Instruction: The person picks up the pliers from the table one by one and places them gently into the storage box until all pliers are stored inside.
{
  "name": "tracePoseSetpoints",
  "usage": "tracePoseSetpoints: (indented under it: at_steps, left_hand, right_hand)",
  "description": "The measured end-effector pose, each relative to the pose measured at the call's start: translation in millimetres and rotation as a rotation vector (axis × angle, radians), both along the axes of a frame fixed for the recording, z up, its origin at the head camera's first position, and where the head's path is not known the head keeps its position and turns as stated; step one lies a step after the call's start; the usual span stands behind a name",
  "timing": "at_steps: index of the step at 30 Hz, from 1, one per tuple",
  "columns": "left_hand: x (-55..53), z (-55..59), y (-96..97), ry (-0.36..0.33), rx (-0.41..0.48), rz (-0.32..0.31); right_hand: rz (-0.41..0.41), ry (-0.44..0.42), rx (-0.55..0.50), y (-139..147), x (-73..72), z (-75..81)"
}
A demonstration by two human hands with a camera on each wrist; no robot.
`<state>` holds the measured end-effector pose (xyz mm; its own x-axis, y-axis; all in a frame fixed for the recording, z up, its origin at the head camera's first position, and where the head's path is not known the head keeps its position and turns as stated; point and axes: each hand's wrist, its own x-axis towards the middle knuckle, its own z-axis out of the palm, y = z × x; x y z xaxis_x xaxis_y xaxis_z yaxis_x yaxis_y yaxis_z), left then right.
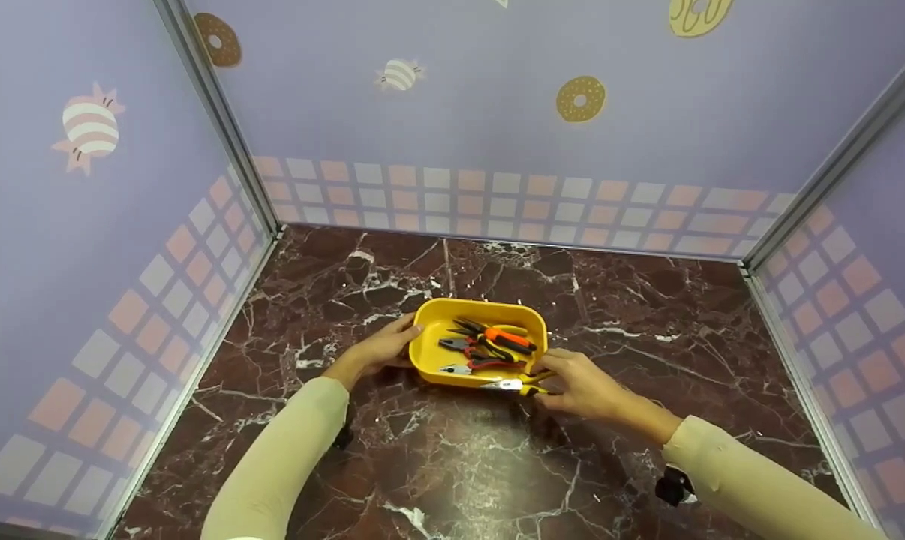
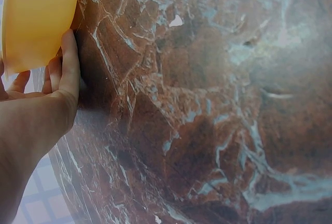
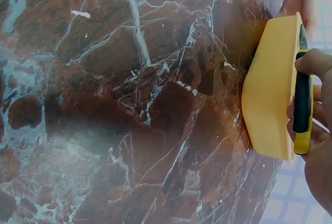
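A shallow yellow plastic bin (image 1: pixel 431 352) stands on the marbled surface with several pliers in it. My left hand (image 1: pixel 381 346) grips its left end, thumb over the rim and fingers along the outer wall (image 2: pixel 41 22). At the front right corner, my right hand (image 1: pixel 581 384) holds a pair of pliers with yellow-and-black handles (image 3: pixel 301 99). Their silver jaws point left, overlapping the bin's front rim in the head view. Inside lie long-nose pliers with orange-and-black handles (image 1: pixel 501 337), dark-jawed pliers (image 1: pixel 456 343) and red-handled pliers (image 1: pixel 490 364), bunched toward the right.
The dark red marbled surface (image 1: pixel 647 330) extends around the bin. Purple panels with sweets and tiles printed on them enclose it at the back (image 1: pixel 482 127), left (image 1: pixel 85 300) and right (image 1: pixel 873 315), with metal strips at the corners.
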<state>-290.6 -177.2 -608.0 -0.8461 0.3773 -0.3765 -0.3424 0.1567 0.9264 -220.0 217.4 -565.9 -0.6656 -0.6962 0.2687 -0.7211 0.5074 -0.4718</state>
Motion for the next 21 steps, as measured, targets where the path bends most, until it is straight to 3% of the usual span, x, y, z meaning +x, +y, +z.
tracePoseSetpoints:
  at_steps: [21]
  left_hand:
    - [0.2,0.6,-0.8,0.012,-0.025,-0.011]
  right_hand:
    - [-0.043,0.063,-0.074,-19.9,-8.7,-2.4]
